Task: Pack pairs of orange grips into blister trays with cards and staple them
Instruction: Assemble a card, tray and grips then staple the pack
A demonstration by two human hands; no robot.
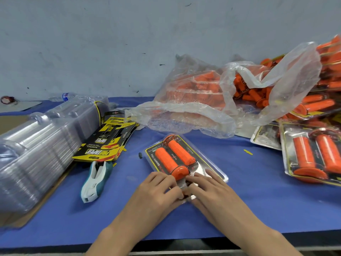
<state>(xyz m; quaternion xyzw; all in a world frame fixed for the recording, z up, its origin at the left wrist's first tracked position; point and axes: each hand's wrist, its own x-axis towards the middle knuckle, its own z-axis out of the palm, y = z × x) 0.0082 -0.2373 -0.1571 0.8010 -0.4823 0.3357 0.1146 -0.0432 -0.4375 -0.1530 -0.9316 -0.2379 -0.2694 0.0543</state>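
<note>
Pack: A blister pack [212, 169] is lying at an angle near the middle of the blue table [249, 204]. It is holding two orange grips [167, 160] side by side over a black-and-yellow card [153, 159].
Left hand: The left hand [160, 185] is curling its fingers over the pack's near end, gripping the edge just beside the nearer grip's flange.
Right hand: The right hand [204, 183] is laying fairly straight fingers flat on the clear cover and pressing down; its thumb is not showing.
Stapler: A white-and-teal stapler [96, 180] is lying untouched just left of the hands.
Supplies: Empty clear trays [36, 154] are lying stacked at the far left with loose cards [107, 143] beside them. Plastic bags of grips [193, 93] are slumping at the far right, behind finished packs [311, 156].
Stage: The pack appears to be getting squared and pressed shut, with stapling likely coming next; no staple is showing.
Risk, springing open: If either hand is lifting off to reach the stapler, the clear cover may be popping up and letting the card slide crooked.
Risk, rolling: The round grips may be shifting out of their pockets if the pack is tilting.
Risk, misfire: A staple going in too close to a grip's flange may be biting the rubber or missing the card's edge.
</note>
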